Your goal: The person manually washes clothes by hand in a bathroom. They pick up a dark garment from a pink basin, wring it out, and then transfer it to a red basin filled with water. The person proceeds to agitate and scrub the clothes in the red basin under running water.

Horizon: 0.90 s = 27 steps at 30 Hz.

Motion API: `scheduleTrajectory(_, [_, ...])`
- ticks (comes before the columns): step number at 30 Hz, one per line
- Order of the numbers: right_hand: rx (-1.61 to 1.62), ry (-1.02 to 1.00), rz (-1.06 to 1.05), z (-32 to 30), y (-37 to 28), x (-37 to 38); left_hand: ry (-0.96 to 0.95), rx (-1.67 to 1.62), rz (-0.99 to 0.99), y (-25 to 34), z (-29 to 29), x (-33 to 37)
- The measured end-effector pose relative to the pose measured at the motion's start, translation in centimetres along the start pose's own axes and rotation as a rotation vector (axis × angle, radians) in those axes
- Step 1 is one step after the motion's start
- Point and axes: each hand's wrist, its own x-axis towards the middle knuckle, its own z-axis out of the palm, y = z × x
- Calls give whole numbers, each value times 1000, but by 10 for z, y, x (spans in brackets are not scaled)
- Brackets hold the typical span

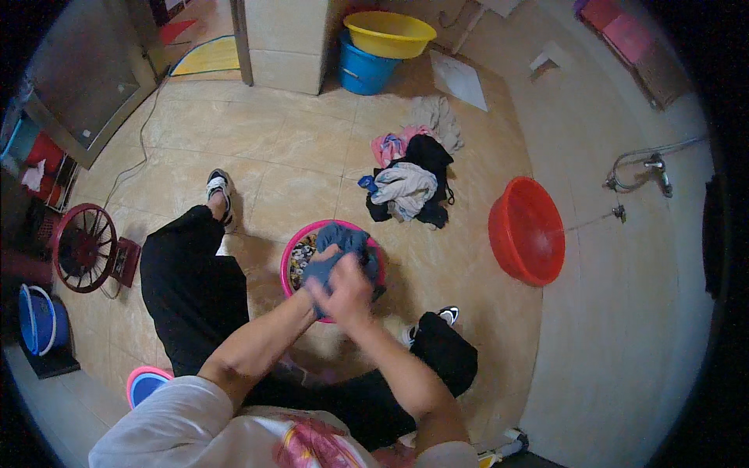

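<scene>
A pink-rimmed basin point(285, 269) stands on the floor between my legs, with a patterned inside. Bunched over its right part is a wet-looking grey-blue cloth point(343, 235), perhaps a garment. My left hand point(327, 253) is closed on this cloth, which partly covers it. Crossing over my left wrist, my right hand point(349, 294) lies against the cloth; its fingers are smeared by motion. Beyond the basin, a heap of clothes point(409, 187) in white, black, pink and grey lies on the tiles.
To the right, a red basin point(527, 230) sits by the wall below a tap point(657, 165), and a thin stream reaches it. A yellow basin point(390, 35) rests on a blue bucket point(367, 69) at the back. At left are a dark red fan point(84, 248), its cord and a blue bucket point(43, 320).
</scene>
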Motion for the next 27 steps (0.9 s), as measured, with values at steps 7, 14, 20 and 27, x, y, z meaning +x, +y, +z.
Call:
scheduleTrajectory(7, [-19,179,-10,-17,-13,7,102,-364,-178,31,65,-10])
scheduleTrajectory(14, [-188,335,126,-15,48,28,555,-31,-434,56,99,-21])
scheduleTrajectory(20, [42,134,-102,4,-18,-9,514,342,-247,62,60,-3])
scheduleTrajectory(27, [-141,374,78,-9,38,14,523,10,-436,52,96,-23])
